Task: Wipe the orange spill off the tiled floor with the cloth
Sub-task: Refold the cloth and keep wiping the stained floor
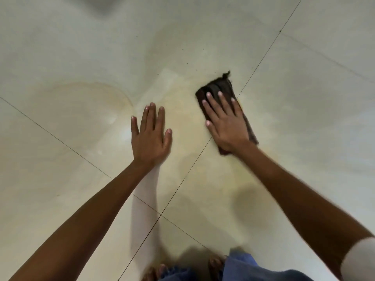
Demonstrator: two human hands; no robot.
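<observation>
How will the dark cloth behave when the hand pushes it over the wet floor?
The dark cloth looks soft and frayed at its far corner, so it would probably bunch or fold. It lies flat under the right hand, suggesting it is limp. On the glossy tiled floor it likely slides easily.

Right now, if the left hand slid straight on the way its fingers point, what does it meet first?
Nothing solid: the left hand points up-frame over bare tiled floor. Only the faint orange smear lies ahead; the cloth sits off to its right.

Right hand (pixel 227 126) lies flat on the dark brown folded cloth (pixel 220 89); left hand (pixel 150 136) lies flat on the cream tiled floor (pixel 304 98), on the faint orange spill (pixel 182 110).
</observation>
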